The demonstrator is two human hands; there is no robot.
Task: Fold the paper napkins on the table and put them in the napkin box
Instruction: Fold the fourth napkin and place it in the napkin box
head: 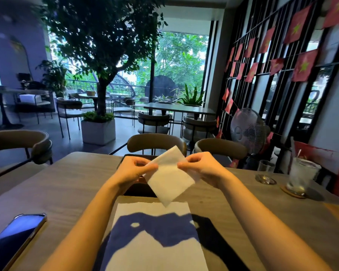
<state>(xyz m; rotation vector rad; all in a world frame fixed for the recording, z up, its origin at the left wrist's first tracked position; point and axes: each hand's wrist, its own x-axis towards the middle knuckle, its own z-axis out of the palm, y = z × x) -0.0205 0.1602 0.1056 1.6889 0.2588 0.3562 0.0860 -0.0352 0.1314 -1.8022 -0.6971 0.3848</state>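
Note:
A folded white paper napkin [169, 176] hangs in the air above the table, turned like a diamond. My left hand [133, 170] pinches its left corner and my right hand [202, 169] pinches its right corner. Directly behind and under the napkin sits the dark napkin box [137, 189], mostly hidden by my hands and the napkin. A stack of flat, unfolded white napkins [155, 249] lies on the table close to me, crossed by the shadow of my arms.
A phone [14, 236] lies at the near left on the wooden table [70, 184]. At the right stand an empty glass [265, 172] and an iced drink with a straw [300, 178] on a coaster. Chairs line the far side.

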